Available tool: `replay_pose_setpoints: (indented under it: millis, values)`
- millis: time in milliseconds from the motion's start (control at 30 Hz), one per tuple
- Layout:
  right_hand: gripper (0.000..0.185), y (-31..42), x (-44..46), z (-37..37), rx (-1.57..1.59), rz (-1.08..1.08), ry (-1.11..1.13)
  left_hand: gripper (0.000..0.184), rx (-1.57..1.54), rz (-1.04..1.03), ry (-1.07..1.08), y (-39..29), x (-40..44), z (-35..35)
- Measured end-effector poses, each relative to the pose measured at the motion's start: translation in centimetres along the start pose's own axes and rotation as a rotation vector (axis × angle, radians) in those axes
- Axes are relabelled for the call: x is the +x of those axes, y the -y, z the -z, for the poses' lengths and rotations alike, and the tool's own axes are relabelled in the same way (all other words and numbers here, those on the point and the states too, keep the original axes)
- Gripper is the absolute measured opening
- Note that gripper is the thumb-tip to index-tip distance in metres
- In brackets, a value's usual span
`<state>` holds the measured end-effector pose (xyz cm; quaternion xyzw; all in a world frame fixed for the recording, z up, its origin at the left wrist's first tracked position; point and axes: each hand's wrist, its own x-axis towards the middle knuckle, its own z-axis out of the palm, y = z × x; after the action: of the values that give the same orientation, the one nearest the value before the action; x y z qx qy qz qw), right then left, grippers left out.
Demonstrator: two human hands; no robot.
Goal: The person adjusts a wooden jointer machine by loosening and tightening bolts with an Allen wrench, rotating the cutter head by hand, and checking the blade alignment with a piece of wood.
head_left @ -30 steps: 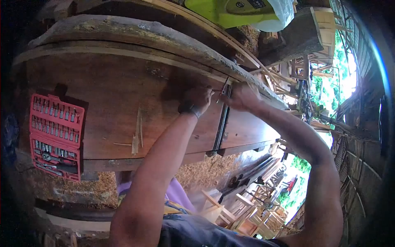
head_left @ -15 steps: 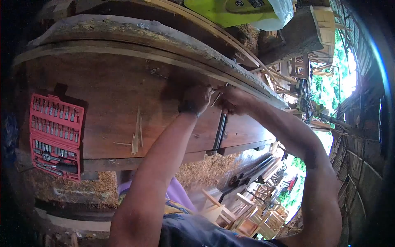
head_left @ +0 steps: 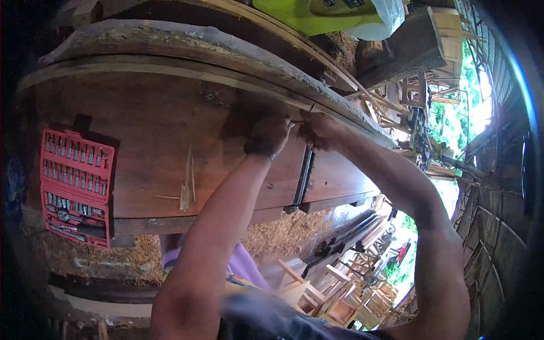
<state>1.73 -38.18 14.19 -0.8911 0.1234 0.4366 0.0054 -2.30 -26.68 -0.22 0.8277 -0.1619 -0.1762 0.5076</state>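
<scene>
Beside the upper end of a dark metal bar [head_left: 303, 180] lying across the wide brown board [head_left: 147, 130], my two hands are close together. My left hand [head_left: 272, 132], with a dark band at the wrist, is closed around a small thin piece whose tip shows at its fingers. Just right of it, over the bar's upper end, my right hand [head_left: 318, 129] is bent inward with fingers closed; what it grips is hidden. An open red case of sockets and a ratchet [head_left: 76, 190] lies at the board's left end.
Thin wood slivers [head_left: 186, 190] lie on the board. A rough-edged slab [head_left: 170, 35] runs along its far side. Beyond are a yellow-green item [head_left: 317, 16] and a thick timber block [head_left: 402, 59]. Sawdust [head_left: 283, 241] covers the ground below. Wooden frames [head_left: 345, 300] stand at lower right.
My right hand first moved left and down toward my left hand, then its fingers closed in over the thin metal piece seen between the hands. My left hand stays nearly in place.
</scene>
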Motion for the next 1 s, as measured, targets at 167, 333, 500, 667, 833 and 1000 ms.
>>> replay_pose_setpoints:
  millis: [167, 333, 500, 667, 833, 1000]
  values:
    - [0.061, -0.9, -1.6, 0.4, -0.282, 0.101, -0.288, 0.038, 0.043, -0.022, -0.028, 0.0, -0.2, 0.4]
    - [0.058, -1.7, -2.2, 1.1, -0.828, 0.87, -0.805, 0.032, 0.056, 0.001, -0.029, 0.3, 0.1, -0.8]
    - [0.058, -1.2, -0.3, 0.5, -0.959, 0.701, -0.458, 0.038, 0.033, -0.005, -0.033, 0.5, -0.2, -0.6]
    - [0.055, -0.1, 0.2, -0.3, 0.137, 0.008, 0.06, 0.039, -0.002, -0.015, 0.02, 0.2, 0.2, -0.2]
    - [0.055, -1.3, -1.7, 1.2, -0.378, 0.502, -0.381, 0.037, 0.023, 0.021, 0.034, 0.8, 0.9, -1.2]
    - [0.053, -2.4, -1.0, -0.3, -0.889, 0.793, -0.634, 0.037, 0.039, -0.013, -0.043, 2.6, 1.5, -4.8]
